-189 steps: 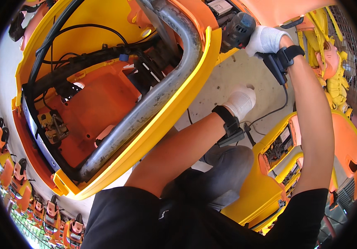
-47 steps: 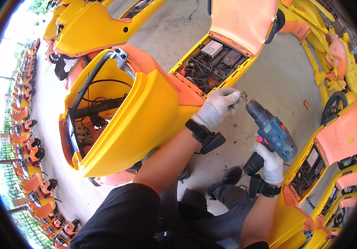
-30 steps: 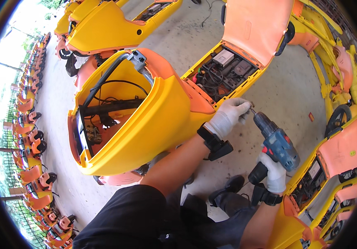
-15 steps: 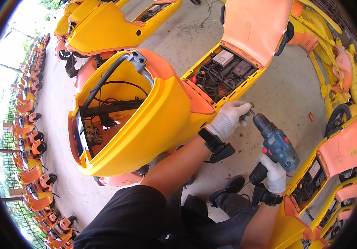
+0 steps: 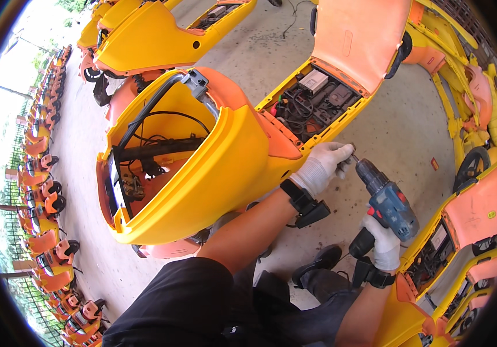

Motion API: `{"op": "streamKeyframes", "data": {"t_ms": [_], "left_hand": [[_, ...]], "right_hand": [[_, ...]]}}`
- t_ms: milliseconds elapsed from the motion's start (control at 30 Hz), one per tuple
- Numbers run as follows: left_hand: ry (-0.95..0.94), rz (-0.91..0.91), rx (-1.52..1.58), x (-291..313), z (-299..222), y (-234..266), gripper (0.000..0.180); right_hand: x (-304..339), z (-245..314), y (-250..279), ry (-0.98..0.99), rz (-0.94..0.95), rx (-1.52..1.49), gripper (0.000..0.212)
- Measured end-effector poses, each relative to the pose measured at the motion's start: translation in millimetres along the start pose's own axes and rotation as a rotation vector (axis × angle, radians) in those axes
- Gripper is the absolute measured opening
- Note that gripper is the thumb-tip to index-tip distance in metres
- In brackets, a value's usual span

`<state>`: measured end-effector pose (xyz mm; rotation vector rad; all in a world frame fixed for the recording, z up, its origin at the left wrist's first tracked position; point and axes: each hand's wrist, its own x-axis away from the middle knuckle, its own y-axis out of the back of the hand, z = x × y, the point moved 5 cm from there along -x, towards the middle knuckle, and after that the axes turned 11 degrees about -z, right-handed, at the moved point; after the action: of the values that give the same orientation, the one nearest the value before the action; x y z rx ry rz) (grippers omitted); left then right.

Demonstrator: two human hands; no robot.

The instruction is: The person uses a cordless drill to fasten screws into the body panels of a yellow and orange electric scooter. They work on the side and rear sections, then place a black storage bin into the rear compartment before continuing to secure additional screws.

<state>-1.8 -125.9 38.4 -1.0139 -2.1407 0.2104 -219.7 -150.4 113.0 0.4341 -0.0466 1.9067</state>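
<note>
My right hand (image 5: 384,238), in a white glove, grips the handle of a blue and black cordless drill (image 5: 392,203). The drill tilts up and leftward, its chuck toward my left hand (image 5: 327,163). That hand is gloved too, with thumb and fingers pinched together at the tip of the drill bit (image 5: 355,156). Whatever small piece is between them is too small to name. Just beyond my left hand is a yellow and orange scooter body (image 5: 234,168), its front shell hollow with black cables inside. Its orange seat panel (image 5: 357,40) stands raised over a bay of wiring (image 5: 306,110).
Another yellow scooter body (image 5: 144,43) stands at the far left. More open bodies lie at the right, by an orange panel (image 5: 482,202). Yellow panels (image 5: 462,81) are piled at the far right. A long row of scooters (image 5: 43,231) lines the left fence.
Both hands and the drill stay close together, with only a very slight shift in the picture. The scooter body appears a little further right as the view moves.
</note>
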Motion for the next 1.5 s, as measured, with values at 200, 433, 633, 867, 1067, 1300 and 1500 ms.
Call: {"op": "streamKeyframes", "data": {"t_ms": [200,433,633,867,1067,1300,1500], "left_hand": [[-0.037,0.049,-0.018,1,0,-6,0.024],[0.005,0.043,0.007,6,-3,-2,0.023],[0.001,0.054,0.068,12,-7,-9,0.02],[0.027,0.096,0.092,9,-1,-7,0.019],[0.047,0.058,0.092,9,0,-6,0.02],[0.054,0.084,0.095,5,3,-4,0.021],[0.04,0.076,0.097,6,2,-6,0.021]], "right_hand": [[-1,-3,5,0.084,-0.021,0.01,0.031],[-3,-5,8,0.047,-0.005,0.011,0.03],[-3,-2,9,0.055,-0.009,-0.001,0.028],[-3,-3,8,0.093,0.004,-0.024,0.031],[-5,-7,9,0.083,0.002,0.02,0.029],[-6,-7,9,0.079,0.013,0.046,0.029],[-6,-5,7,0.087,0.015,0.023,0.031]]}}
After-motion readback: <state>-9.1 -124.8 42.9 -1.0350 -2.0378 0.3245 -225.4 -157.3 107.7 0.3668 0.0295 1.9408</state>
